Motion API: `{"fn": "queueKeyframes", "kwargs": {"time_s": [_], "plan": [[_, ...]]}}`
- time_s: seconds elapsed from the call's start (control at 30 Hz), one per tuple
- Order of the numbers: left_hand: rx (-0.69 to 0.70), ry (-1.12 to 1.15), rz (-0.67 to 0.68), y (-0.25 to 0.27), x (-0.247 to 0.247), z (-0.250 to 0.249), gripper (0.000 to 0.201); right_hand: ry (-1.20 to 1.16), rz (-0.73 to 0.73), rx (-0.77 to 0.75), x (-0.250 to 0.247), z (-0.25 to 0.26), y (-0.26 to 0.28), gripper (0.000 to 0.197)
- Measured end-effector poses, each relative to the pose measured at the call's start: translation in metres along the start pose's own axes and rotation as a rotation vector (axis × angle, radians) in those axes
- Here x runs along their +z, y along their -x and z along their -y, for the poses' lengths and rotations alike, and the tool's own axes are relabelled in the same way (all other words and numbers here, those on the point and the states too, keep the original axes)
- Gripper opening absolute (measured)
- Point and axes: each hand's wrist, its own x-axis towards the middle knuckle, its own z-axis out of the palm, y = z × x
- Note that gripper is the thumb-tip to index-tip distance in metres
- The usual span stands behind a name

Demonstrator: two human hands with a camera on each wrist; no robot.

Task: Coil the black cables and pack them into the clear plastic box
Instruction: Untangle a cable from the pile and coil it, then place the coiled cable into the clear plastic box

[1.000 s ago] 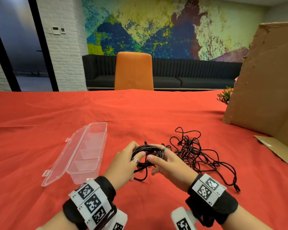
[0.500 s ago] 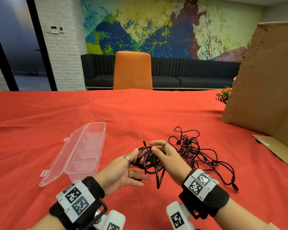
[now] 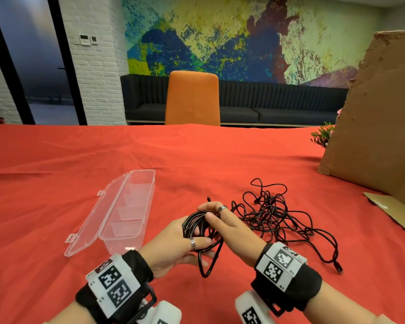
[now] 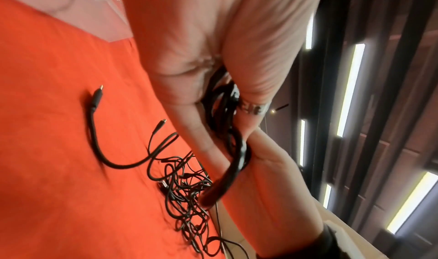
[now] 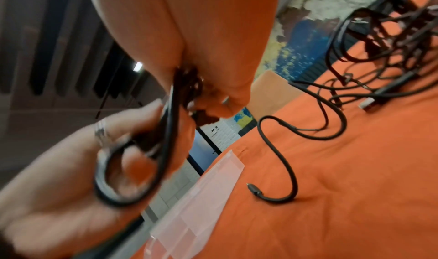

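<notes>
A coiled black cable (image 3: 198, 226) is held above the red table between both hands. My left hand (image 3: 173, 245) grips the coil from the left, its thumb (image 3: 202, 242) over the strands. My right hand (image 3: 229, 226) pinches the top of the coil from the right. A loose loop (image 3: 208, 265) hangs down from it. In the left wrist view the coil (image 4: 227, 113) runs through the fingers. The clear plastic box (image 3: 129, 213) lies open to the left, lid (image 3: 92, 216) flat beside it. A tangle of black cables (image 3: 276, 213) lies to the right.
A large cardboard sheet (image 3: 379, 118) leans at the right edge of the table, with a flat piece (image 3: 393, 211) in front of it. An orange chair (image 3: 193, 99) stands at the far side. The red tablecloth (image 3: 56, 164) is bare at the left and back.
The left hand, open half a second ago, has closed round the coil again. Both hands and the coil have shifted slightly left and nearer to me.
</notes>
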Motion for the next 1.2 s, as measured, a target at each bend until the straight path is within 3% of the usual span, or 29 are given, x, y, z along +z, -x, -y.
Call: {"fn": "queueKeyframes", "kwargs": {"time_s": [0.23, 0.37, 0.47, 0.57, 0.93, 1.1, 1.2], "plan": [[0.067, 0.011, -0.122, 0.01, -0.012, 0.003, 0.028, -0.327, 0.004, 0.18, 0.009, 0.0, 0.0, 0.031], [0.104, -0.018, -0.24, 0.015, -0.019, 0.006, 0.025, -0.48, 0.015, 0.145, 0.019, 0.003, -0.006, 0.035], [0.115, -0.048, -0.313, 0.017, -0.024, 0.007, 0.018, -0.382, 0.043, 0.108, 0.03, 0.003, -0.008, 0.047], [0.15, -0.12, -0.357, 0.02, -0.026, 0.006, 0.009, -0.286, 0.031, 0.091, 0.043, 0.003, -0.011, 0.033], [0.111, -0.115, -0.42, 0.031, -0.049, 0.004, 0.01, -0.506, 0.109, 0.132, 0.052, 0.022, -0.03, 0.028], [0.105, -0.269, -0.556, 0.028, -0.054, 0.007, 0.02, -0.442, 0.122, 0.188, 0.076, 0.024, -0.027, 0.052], [0.127, -0.485, -0.589, 0.028, -0.056, 0.009, 0.028, -0.578, 0.084, 0.219, 0.085, 0.025, -0.033, 0.03]]}}
